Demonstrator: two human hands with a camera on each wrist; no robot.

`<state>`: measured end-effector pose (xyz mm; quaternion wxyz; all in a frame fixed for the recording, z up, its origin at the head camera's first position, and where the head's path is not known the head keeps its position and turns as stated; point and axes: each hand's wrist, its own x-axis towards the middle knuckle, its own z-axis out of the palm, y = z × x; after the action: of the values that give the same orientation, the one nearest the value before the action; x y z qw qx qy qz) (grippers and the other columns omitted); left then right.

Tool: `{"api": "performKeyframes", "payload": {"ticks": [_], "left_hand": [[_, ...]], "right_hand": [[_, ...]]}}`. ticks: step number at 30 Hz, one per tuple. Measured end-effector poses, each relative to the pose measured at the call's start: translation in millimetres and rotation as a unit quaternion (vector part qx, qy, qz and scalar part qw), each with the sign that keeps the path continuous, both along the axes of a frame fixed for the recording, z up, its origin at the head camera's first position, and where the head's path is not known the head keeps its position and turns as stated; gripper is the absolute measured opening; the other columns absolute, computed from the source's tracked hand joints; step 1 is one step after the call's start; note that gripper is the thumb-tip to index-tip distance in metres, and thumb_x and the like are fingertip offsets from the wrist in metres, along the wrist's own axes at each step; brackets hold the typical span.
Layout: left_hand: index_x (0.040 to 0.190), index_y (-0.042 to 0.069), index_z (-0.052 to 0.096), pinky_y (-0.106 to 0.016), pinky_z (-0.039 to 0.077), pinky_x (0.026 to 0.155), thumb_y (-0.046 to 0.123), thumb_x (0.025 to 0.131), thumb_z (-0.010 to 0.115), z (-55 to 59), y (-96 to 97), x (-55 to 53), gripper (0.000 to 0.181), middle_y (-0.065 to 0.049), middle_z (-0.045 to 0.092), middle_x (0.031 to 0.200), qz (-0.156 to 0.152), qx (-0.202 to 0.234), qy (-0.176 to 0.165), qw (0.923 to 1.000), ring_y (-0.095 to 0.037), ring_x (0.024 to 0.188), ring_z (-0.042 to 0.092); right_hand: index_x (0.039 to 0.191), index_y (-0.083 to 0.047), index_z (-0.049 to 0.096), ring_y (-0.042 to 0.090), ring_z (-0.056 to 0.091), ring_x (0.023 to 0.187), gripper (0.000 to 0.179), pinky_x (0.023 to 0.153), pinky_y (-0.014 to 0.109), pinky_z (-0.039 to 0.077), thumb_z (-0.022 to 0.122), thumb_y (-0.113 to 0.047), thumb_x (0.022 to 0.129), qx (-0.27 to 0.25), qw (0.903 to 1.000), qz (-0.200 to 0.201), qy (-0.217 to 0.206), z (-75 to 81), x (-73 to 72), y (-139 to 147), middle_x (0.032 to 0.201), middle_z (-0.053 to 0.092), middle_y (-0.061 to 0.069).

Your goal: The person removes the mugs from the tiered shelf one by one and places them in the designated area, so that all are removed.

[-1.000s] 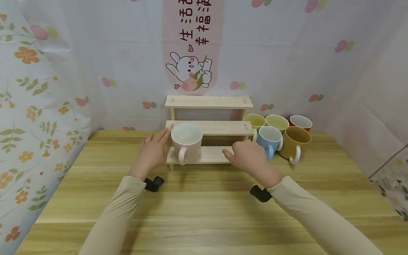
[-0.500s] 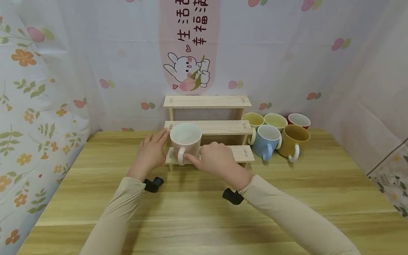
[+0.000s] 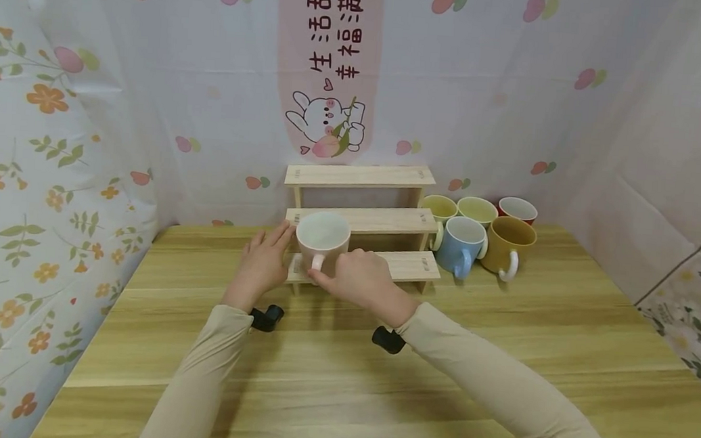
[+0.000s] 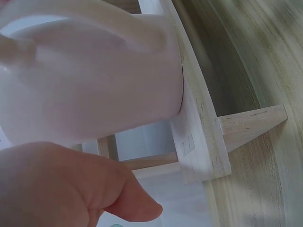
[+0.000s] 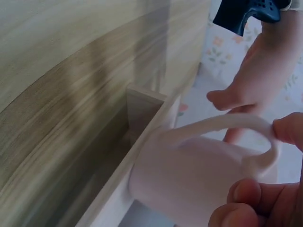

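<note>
A pale pink mug (image 3: 308,245) with a white inside stands upright at the left end of the lowest step of a wooden three-step rack (image 3: 408,265). My right hand (image 3: 366,282) holds it from the right. In the right wrist view the thumb is on the mug's handle (image 5: 222,123), and curled fingertips (image 5: 246,191) lie against the mug's side. On the mug's other side, my left hand (image 3: 258,267) reaches along the rack's left end with its fingers extended. The left wrist view shows that hand's thumb (image 4: 137,203) apart from the mug's wall.
Right of the rack stand a blue mug (image 3: 462,240), a brown mug (image 3: 507,243), two yellow-green mugs (image 3: 439,205) and a red mug with a white inside (image 3: 517,209). Behind is a printed cloth (image 3: 485,120). All rests on a wood-grain table (image 3: 326,394).
My right hand has moved left from beside the blue mug to the pink mug, and its thumb has come onto the handle. The left hand and the mug stay in place.
</note>
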<state>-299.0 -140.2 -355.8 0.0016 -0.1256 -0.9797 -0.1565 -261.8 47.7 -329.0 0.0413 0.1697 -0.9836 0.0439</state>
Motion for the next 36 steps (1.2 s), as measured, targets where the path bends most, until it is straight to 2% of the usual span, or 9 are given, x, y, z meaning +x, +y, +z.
{"api": "performKeyframes", "payload": {"ticks": [4,11,14,19,22,26,31,36], "left_hand": [[0.153,0.014,0.026,-0.066,0.017,0.112,0.001,0.086,0.053,-0.6,-1.1,0.6,0.073,-0.004,0.018,0.160,0.000,0.013,0.003,0.9999,-0.050,0.140,0.018],[0.153,0.013,0.024,-0.066,0.016,0.112,-0.001,0.086,0.051,0.9,-0.6,0.6,0.074,-0.005,0.015,0.161,-0.002,0.019,-0.011,0.9998,-0.050,0.141,0.014],[0.153,0.014,0.024,-0.066,0.016,0.112,0.000,0.086,0.051,1.6,-0.6,0.7,0.074,-0.004,0.015,0.161,-0.001,0.019,-0.010,0.9998,-0.050,0.141,0.014],[0.153,0.013,0.024,-0.067,0.016,0.111,0.000,0.086,0.051,1.4,-0.6,1.4,0.073,-0.005,0.016,0.161,-0.002,0.018,-0.004,0.9998,-0.050,0.141,0.015],[0.153,0.013,0.024,-0.067,0.016,0.111,0.000,0.086,0.051,-0.8,-0.3,1.6,0.074,-0.005,0.015,0.161,-0.004,0.015,-0.008,0.9998,-0.050,0.141,0.015],[0.153,0.012,0.025,-0.068,0.019,0.109,-0.001,0.085,0.051,-4.2,0.2,1.0,0.073,-0.006,0.016,0.161,-0.006,0.012,-0.001,0.9999,-0.051,0.140,0.018],[0.153,0.010,0.025,-0.068,0.021,0.108,-0.001,0.085,0.052,-3.5,-0.6,-1.1,0.073,-0.008,0.018,0.160,-0.008,0.009,0.009,0.9999,-0.052,0.138,0.020],[0.153,0.010,0.023,-0.069,0.021,0.108,0.000,0.086,0.051,-2.1,0.2,-0.7,0.073,-0.008,0.016,0.160,-0.010,0.005,0.001,0.9999,-0.052,0.139,0.019]], "right_hand": [[0.047,-0.017,0.048,0.016,0.049,0.045,0.056,0.037,0.029,0.038,0.049,-0.054,0.089,-0.014,0.9997,0.004,-0.017,0.1,-1.8,1,0.049,0.050,-0.001],[0.047,-0.019,0.040,0.014,0.043,0.044,0.042,0.036,0.027,0.033,0.051,-0.035,0.084,-0.021,0.9994,-0.009,-0.026,4.2,0.1,12,0.046,0.041,-0.004],[0.047,-0.019,0.039,0.015,0.040,0.045,0.042,0.036,0.026,0.030,0.050,-0.034,0.084,-0.015,0.9994,-0.022,-0.021,4.1,-2.8,18,0.048,0.038,-0.004],[0.049,-0.017,0.041,0.017,0.041,0.045,0.049,0.037,0.027,0.030,0.049,-0.041,0.091,-0.015,0.9995,-0.027,-0.007,0.8,-10.3,26,0.049,0.040,-0.002],[0.051,-0.017,0.043,0.016,0.044,0.044,0.053,0.036,0.026,0.031,0.049,-0.048,0.094,-0.010,0.9998,-0.018,0.000,-2.5,-12.6,28,0.048,0.042,-0.002],[0.053,-0.017,0.043,0.017,0.046,0.044,0.052,0.036,0.027,0.032,0.050,-0.048,0.094,-0.018,0.9997,-0.006,0.016,-5.9,-13.1,28,0.050,0.045,0.000],[0.050,-0.017,0.039,0.015,0.042,0.045,0.053,0.037,0.026,0.029,0.051,-0.044,0.094,-0.050,0.9985,0.001,0.023,-7.1,-14.3,29,0.049,0.041,-0.001],[0.050,-0.018,0.038,0.012,0.039,0.043,0.052,0.037,0.023,0.026,0.052,-0.041,0.094,-0.064,0.9971,0.021,0.037,-13.0,-13.4,36,0.046,0.036,-0.005]]}}
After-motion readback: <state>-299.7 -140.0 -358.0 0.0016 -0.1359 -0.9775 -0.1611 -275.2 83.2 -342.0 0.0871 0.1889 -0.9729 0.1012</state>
